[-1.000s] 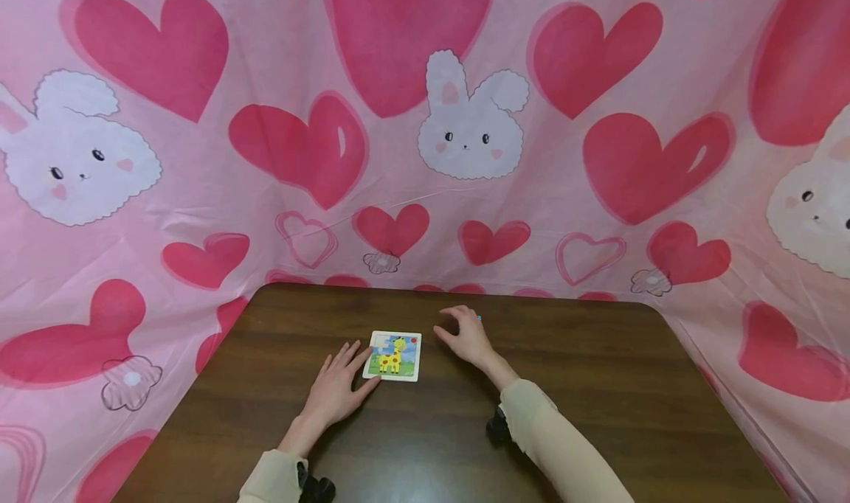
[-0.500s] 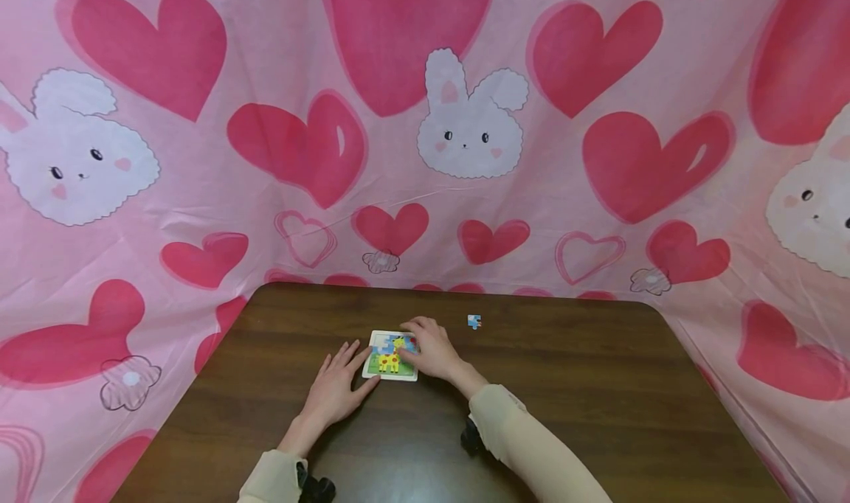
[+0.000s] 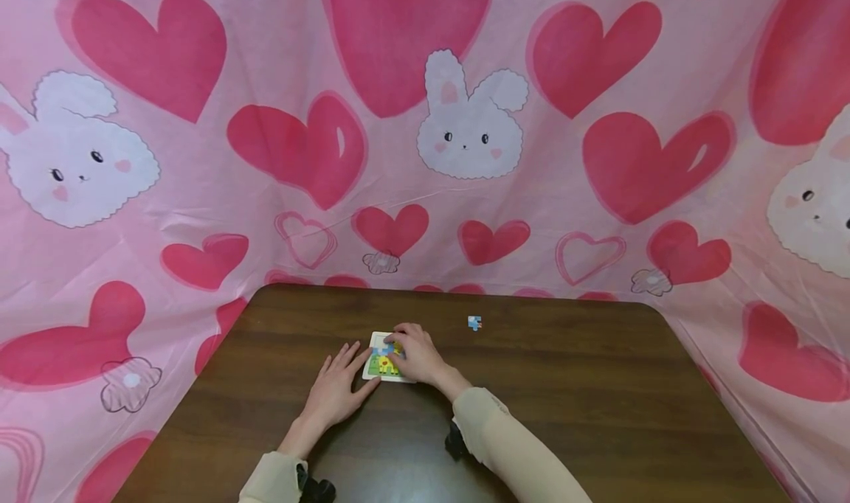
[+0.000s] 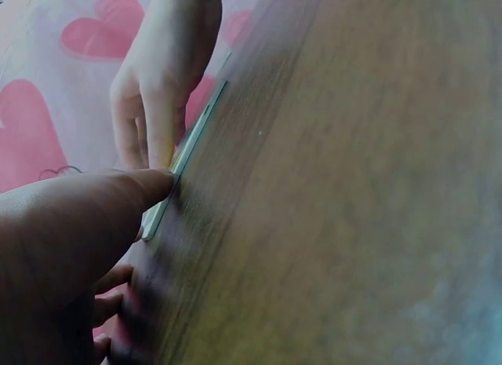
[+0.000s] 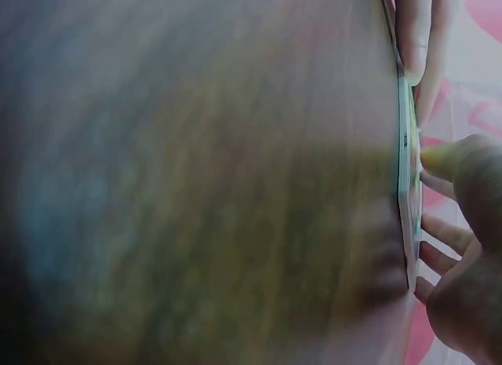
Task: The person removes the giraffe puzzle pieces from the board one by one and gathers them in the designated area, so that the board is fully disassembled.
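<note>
A small square giraffe jigsaw puzzle (image 3: pixel 381 368) with a pale border lies flat on the table, its right part hidden under my right hand (image 3: pixel 421 357). The thumb and fingertips of that hand touch the top of the puzzle, somewhat bent and spread. My left hand (image 3: pixel 334 394) rests at the puzzle's left side, fingers extended, with the thumb (image 4: pixel 153 186) against the near edge. In the right wrist view the puzzle's thin side (image 5: pixel 405 177) shows, with fingers of both hands at it. A loose blue puzzle piece (image 3: pixel 474 322) lies farther back, to the right of the right hand.
The brown wooden table (image 3: pixel 584 385) has rounded back corners. A pink cloth (image 3: pixel 558 164) printed with hearts and rabbits hangs behind and at both sides. Dark wrist cameras sit below both sleeves.
My right hand has moved left from beside the loose piece onto the puzzle, uncovering that piece. It shifts slightly farther left in the last half second. The left hand stays put.
</note>
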### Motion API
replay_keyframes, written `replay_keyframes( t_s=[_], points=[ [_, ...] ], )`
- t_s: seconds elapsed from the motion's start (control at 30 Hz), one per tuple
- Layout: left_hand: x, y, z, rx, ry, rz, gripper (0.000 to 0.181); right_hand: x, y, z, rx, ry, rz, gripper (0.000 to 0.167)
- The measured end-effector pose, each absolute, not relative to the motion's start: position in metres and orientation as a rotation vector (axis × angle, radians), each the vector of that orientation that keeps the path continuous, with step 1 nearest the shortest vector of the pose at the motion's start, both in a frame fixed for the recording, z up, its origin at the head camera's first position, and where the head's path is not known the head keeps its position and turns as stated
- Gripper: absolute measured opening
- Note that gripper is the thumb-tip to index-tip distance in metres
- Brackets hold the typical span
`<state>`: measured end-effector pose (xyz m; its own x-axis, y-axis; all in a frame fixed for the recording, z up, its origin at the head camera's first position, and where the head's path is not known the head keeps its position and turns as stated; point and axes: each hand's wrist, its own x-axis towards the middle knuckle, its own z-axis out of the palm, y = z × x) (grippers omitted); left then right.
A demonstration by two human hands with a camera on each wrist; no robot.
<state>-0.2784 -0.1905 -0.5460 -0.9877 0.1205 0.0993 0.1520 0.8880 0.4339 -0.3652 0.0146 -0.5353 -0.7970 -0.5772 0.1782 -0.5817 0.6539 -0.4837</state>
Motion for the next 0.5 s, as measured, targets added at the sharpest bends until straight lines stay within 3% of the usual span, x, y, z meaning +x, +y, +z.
replay_keyframes(
  t_s=[0.5],
  points=[
    [-0.281,-0.191,-0.549,-0.208,-2.971,-0.716,0.071,-0.37,0.004,-0.535,0.893,-2.839,1.039,0.022]
  ],
)
